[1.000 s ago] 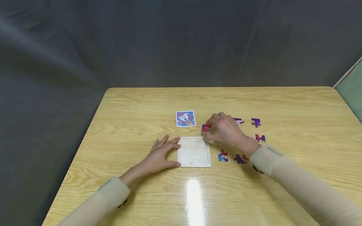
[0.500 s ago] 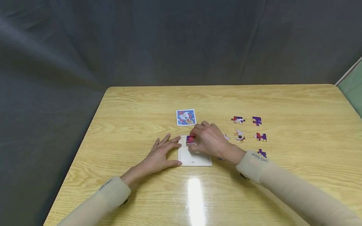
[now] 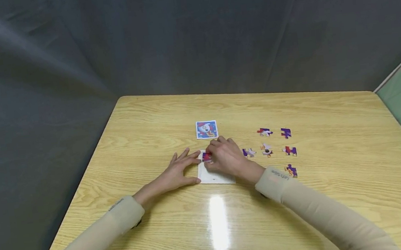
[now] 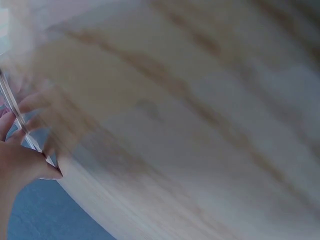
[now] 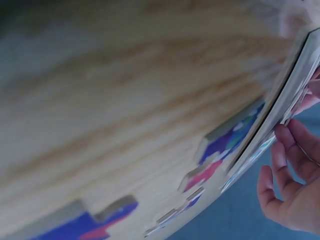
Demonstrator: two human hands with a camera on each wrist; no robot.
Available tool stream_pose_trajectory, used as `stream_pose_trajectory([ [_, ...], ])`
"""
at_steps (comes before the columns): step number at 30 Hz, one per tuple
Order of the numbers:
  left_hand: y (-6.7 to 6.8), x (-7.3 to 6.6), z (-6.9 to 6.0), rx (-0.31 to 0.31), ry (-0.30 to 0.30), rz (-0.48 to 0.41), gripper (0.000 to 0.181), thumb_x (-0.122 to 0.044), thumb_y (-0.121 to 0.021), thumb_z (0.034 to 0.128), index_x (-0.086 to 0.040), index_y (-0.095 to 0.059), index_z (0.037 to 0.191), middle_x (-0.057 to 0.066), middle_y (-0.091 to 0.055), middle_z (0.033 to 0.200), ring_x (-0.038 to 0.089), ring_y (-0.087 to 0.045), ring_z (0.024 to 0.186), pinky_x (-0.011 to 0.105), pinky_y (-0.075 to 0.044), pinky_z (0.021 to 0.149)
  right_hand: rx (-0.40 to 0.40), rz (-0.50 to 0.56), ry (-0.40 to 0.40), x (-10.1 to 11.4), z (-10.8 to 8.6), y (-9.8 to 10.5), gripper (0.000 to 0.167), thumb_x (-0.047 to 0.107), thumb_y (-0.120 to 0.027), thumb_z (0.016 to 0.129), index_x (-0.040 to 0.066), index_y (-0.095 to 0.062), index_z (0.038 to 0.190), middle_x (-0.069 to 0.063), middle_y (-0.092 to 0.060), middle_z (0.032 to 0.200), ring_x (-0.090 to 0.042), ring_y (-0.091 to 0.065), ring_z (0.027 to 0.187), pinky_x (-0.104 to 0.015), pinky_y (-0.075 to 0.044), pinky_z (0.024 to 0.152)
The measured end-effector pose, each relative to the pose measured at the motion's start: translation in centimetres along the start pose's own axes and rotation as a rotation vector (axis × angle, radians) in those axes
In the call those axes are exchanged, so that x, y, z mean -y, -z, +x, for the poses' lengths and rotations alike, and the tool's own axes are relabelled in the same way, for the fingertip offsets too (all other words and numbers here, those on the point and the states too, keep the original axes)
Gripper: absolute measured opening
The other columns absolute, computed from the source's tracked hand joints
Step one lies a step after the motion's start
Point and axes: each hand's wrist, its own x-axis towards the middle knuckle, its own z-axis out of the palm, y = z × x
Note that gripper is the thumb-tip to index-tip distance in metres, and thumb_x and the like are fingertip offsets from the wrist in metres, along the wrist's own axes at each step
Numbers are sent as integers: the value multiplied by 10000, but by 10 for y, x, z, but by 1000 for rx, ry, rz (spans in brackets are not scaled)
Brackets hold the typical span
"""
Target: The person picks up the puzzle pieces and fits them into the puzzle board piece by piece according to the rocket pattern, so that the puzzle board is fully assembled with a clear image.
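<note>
My left hand (image 3: 177, 173) rests at the left edge of a small white square puzzle tray (image 3: 208, 177), thumb near its lower corner and fingers near its upper one. Over the tray's upper left part, my right hand (image 3: 227, 157) pinches a red and purple jigsaw piece (image 3: 206, 157) between thumb and fingers. The hand hides part of that piece and the tray's right side. In the left wrist view, the left thumb and fingers (image 4: 30, 162) meet the tray's rim. The right wrist view has the right fingertips (image 5: 282, 131) at the tray, the held piece mostly hidden.
Several loose jigsaw pieces lie right of the tray, among them a purple and white one (image 3: 249, 152), a white one (image 3: 267, 149) and a red and purple one (image 3: 290, 150). A picture card (image 3: 206, 129) lies behind the tray. A dark curtain (image 3: 212, 37) hangs behind the wooden table.
My right hand has carried the red and purple piece leftward from the tray's upper right to its upper left and lowered it there. My left hand has stayed at the edge.
</note>
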Motion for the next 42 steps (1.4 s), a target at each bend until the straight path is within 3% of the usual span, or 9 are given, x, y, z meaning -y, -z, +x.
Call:
stream_pose_trajectory([
  [11, 0, 3, -1, -15, -38, 144, 605, -442, -703, 846, -143, -552, 1350, -18, -296, 1554, 274, -115, 1468, 564, -26, 1164, 38, -31, -19, 5, 0, 0, 357, 383, -721, 814, 104, -712, 1036, -24, -657, 997, -201, -545, 896, -406, -502, 795],
  [22, 1, 9, 0, -40, -133, 198, 591, -472, -708, 826, -143, -595, 1304, 12, -337, 1539, 312, -166, 1455, 575, -81, 1159, 7, -65, -9, 7, -2, 0, 310, 365, -713, 832, 107, -729, 1003, -36, -653, 958, -211, -539, 871, -392, -494, 773],
  [29, 3, 9, -1, -40, -145, 202, 579, -453, -725, 818, -131, -609, 1285, 45, -334, 1539, 325, -164, 1454, 584, -90, 1156, 13, -60, 5, 7, -3, -1, 307, 352, -694, 860, 93, -731, 1020, -32, -632, 948, -201, -523, 869, -377, -491, 764],
  [42, 3, 8, -1, -30, -141, 196, 577, -457, -716, 826, -129, -602, 1286, 43, -323, 1542, 343, -161, 1451, 596, -90, 1150, 20, 78, 68, 1, 0, -2, 259, 258, -736, 860, 61, -743, 1028, -36, -597, 924, -187, -520, 828, -327, -482, 675],
])
